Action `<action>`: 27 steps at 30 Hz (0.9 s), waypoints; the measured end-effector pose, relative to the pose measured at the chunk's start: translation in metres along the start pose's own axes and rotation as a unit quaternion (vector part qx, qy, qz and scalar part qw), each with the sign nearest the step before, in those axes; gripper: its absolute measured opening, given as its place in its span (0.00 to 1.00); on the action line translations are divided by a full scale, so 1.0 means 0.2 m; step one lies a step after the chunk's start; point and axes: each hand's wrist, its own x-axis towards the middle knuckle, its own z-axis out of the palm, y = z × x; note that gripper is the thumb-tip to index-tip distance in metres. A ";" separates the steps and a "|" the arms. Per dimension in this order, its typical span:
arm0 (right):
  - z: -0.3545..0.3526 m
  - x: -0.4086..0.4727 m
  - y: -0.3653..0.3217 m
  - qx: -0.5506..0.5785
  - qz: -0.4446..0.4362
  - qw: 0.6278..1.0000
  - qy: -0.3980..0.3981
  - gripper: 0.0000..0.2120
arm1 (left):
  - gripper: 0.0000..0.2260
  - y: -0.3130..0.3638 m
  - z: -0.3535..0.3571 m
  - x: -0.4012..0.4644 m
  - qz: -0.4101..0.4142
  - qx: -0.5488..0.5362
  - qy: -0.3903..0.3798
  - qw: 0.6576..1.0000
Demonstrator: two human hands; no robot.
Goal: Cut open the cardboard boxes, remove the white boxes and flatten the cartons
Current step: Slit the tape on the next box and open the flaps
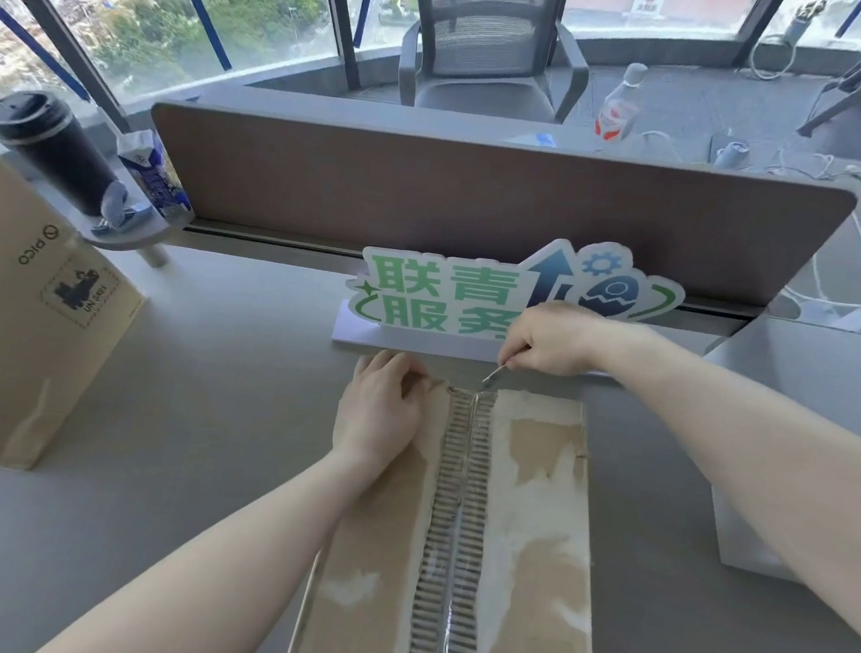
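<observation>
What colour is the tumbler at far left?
Black tumbler with a black lid, seen in the head view.

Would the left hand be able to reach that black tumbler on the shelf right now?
Probably yes. The left hand only rests flat on the cardboard box, holding nothing, and bare desk lies between it and the black tumbler, though it looks like a stretch.

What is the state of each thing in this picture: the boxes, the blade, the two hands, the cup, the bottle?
Cardboard box: flat on the desk, centre seam taped shut.
Blade: tip at the seam's far end.
Right hand: pinches the blade.
Left hand: rests on the box's far left corner.
Second box: standing upright at left.
Black cup: upright, lid on.
Bottle: upright, capped.
</observation>
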 end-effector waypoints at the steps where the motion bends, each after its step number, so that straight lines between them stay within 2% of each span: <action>1: 0.00 -0.01 0.00 -0.003 -0.002 1.000 0.000 0.08 | 0.04 0.00 0.00 0.00 -0.001 0.001 0.000 1.000; 9: -0.03 -0.06 0.00 -0.029 -0.011 1.000 0.000 0.09 | 0.04 0.01 -0.01 0.00 -0.005 0.001 -0.004 1.000; 14: -0.05 -0.15 -0.01 -0.098 0.019 0.995 -0.018 0.10 | 0.05 0.00 -0.01 0.00 -0.007 0.002 -0.005 1.000; 16: -0.03 -0.21 -0.04 -0.115 0.038 0.992 0.033 0.11 | 0.05 0.00 -0.01 0.00 -0.004 0.002 -0.004 1.000; 19: 0.01 -0.28 -0.16 -0.016 0.103 0.979 0.176 0.10 | 0.05 0.00 0.00 0.00 -0.004 0.005 -0.014 1.000; 20: 0.04 -0.30 -0.22 0.014 0.127 0.971 0.200 0.09 | 0.06 0.00 0.00 0.00 -0.004 0.006 -0.019 1.000; 23: 0.19 -0.35 -0.43 0.074 0.180 0.957 0.213 0.08 | 0.13 -0.01 -0.01 -0.01 0.013 0.014 -0.046 0.999; 27: 0.38 -0.35 -0.57 0.123 0.264 0.933 0.210 0.10 | 0.24 -0.05 -0.03 -0.09 0.105 0.076 -0.087 0.988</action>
